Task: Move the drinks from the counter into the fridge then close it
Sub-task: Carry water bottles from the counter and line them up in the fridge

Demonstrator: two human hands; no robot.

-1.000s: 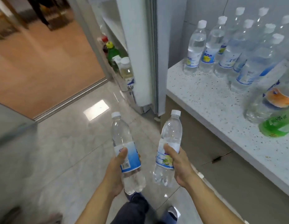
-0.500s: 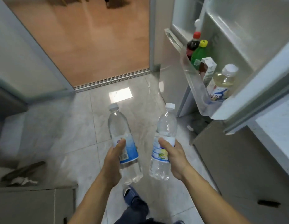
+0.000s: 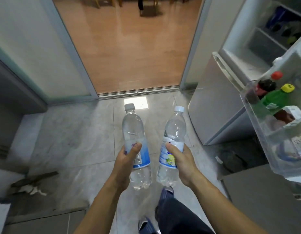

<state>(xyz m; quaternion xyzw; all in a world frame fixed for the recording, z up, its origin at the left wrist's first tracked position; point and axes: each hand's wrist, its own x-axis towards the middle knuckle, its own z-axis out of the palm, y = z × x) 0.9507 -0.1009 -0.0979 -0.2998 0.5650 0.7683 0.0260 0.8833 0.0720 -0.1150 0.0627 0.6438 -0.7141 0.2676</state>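
Between both hands' fingers [image 3: 125, 152], two upright water bottles [image 3: 135, 132] are gripped.

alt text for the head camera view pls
Both hands hold one clear water bottle each, upright over a tiled floor: left hand, left bottle; right hand, right bottle. At right, an open fridge door shelf holds drinks.

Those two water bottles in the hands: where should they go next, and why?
Probably swing both to the right, toward the door shelf. Each hand, left and right, grips a bottle (left, right) over the floor, and the open fridge stands at the right.
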